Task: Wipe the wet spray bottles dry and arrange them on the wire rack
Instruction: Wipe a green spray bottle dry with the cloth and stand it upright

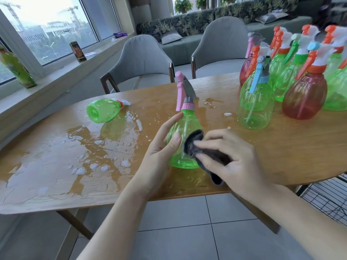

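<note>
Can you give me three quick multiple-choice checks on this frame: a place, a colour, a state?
1. Where is the wire rack?
A. on the windowsill
B. low at the table's right end
C. on a chair

2. What colour is the trigger of the bottle being wiped?
A. pink
B. orange
C. blue

3. How is the lone green bottle at far left?
A. upright
B. held
C. lying on its side

Answers: 1 B, its black grid shows below the table edge. 2 A, pink trigger above the left hand; the right hand presses the dark cloth on it. 3 C, its base faces the camera.
</note>
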A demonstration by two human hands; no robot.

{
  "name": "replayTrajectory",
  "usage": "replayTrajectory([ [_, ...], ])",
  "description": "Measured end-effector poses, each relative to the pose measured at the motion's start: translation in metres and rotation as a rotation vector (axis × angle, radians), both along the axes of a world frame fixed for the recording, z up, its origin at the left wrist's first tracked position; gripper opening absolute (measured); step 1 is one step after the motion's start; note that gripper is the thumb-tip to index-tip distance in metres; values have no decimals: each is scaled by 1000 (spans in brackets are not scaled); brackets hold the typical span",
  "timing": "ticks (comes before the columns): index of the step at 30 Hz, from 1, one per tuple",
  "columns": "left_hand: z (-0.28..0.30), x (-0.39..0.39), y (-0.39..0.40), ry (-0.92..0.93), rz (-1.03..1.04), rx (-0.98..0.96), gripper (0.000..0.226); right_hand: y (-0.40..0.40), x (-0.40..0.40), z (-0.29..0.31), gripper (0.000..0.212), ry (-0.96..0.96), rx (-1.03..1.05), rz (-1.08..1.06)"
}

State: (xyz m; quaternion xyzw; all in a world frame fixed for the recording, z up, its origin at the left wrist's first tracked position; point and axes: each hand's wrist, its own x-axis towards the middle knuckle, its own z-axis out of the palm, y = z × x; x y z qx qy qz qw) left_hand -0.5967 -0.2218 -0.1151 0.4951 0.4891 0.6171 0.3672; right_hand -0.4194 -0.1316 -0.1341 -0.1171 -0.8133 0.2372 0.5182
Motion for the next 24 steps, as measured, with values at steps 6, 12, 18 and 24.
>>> replayTrajectory([
  [6, -2, -8, 4, 84, 79, -52, 38, -1, 0, -9, 19, -140, 317, 60],
  [12, 0, -10, -2, -71, -62, -109, 46, 10, -5, 4, 24, 11, 177, -88],
  [18, 1, -21, -4, -46, -117, -85, 48, 26, -6, 3, 25, 91, -194, -38],
  [24, -5, -14, 1, 70, 25, -55, 41, 6, -3, -2, 21, -6, 81, -7],
])
